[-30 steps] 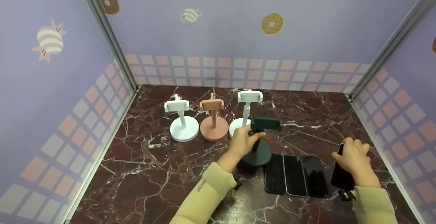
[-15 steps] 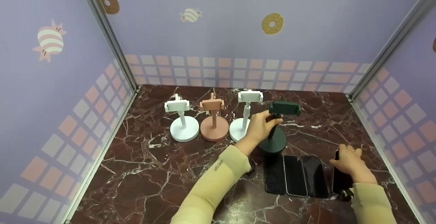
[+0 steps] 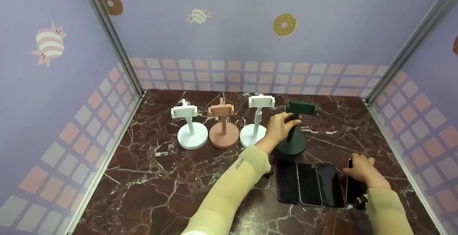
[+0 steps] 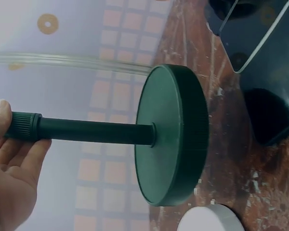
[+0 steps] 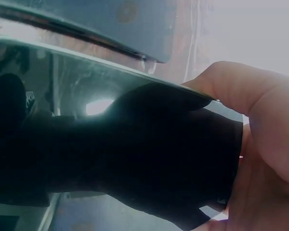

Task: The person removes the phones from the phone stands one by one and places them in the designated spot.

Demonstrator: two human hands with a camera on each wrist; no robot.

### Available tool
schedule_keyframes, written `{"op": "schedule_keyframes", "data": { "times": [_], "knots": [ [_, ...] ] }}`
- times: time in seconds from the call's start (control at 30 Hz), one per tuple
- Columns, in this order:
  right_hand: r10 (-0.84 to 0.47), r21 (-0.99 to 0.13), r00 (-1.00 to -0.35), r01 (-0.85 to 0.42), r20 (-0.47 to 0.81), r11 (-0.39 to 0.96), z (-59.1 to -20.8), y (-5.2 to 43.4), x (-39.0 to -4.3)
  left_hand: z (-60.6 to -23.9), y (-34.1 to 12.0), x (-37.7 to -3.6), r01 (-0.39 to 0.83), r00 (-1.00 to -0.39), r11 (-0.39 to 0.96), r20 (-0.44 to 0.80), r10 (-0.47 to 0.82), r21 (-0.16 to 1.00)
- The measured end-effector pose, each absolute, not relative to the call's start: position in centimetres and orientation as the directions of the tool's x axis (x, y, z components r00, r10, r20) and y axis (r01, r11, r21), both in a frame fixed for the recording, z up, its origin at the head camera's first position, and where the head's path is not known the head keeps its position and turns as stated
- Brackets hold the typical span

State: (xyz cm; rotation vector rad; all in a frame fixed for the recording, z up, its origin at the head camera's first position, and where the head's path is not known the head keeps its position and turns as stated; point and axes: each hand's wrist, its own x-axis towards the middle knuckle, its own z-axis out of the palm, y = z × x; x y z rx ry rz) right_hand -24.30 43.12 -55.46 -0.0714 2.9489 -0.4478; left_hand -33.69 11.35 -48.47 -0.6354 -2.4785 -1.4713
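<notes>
My left hand [image 3: 278, 129] grips a dark green phone stand [image 3: 292, 144] by its stem. In the left wrist view, thumb and fingers pinch the ribbed collar [image 4: 23, 126] at the top of the stem, and the round base [image 4: 171, 134] hangs at the far end, close over the table. My right hand [image 3: 363, 169] holds a black smartphone [image 3: 354, 189] by its far end, at the right of the row of phones. The right wrist view shows the thumb [image 5: 226, 79] on one long edge of the phone's glossy screen [image 5: 135, 149].
A white phone stand [image 3: 192, 136], a pinkish-brown one [image 3: 224, 135] and a second white one [image 3: 252, 135] stand in a row left of the green stand. Black phones [image 3: 309, 185] lie side by side nearer me. Patterned panels [image 3: 214, 38] enclose the marble-look table [image 3: 150, 192].
My left hand has carried the green stand right and away from me, to beside the second white stand. My right hand has come slightly nearer and left with its phone, close to the row.
</notes>
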Motion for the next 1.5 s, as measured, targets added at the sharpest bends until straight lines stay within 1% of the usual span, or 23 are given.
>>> {"op": "schedule_keyframes", "data": {
  "times": [0.47, 0.67, 0.9, 1.2, 1.5],
  "knots": [
    [-0.07, -0.332, -0.982, -0.008, -0.176, 0.943, -57.0, 43.5, -25.0, -51.6, 12.4, -35.0, 0.449, -0.892, 0.449, 0.364, 0.266, 0.772],
    [-0.076, -0.354, -0.981, -0.008, -0.18, 0.935, -57.4, 43.2, -25.2, -52.5, 12.3, -35.3, 0.434, -0.899, 0.453, 0.34, 0.275, 0.779],
    [-0.069, -0.385, -0.986, -0.005, -0.153, 0.923, -57.9, 42.8, -25.2, -52.8, 12.3, -35.5, 0.436, -0.899, 0.462, 0.356, 0.254, 0.772],
    [-0.047, -0.41, -0.988, 0.017, -0.146, 0.912, -58.8, 43.1, -24.9, -52.8, 12.8, -35.5, 0.412, -0.91, 0.465, 0.333, 0.246, 0.783],
    [-0.021, -0.467, -0.984, 0.065, -0.178, 0.882, -58.9, 42.8, -25.1, -52.6, 13.1, -35.7, 0.411, -0.912, 0.491, 0.345, 0.223, 0.768]
  ]
}}
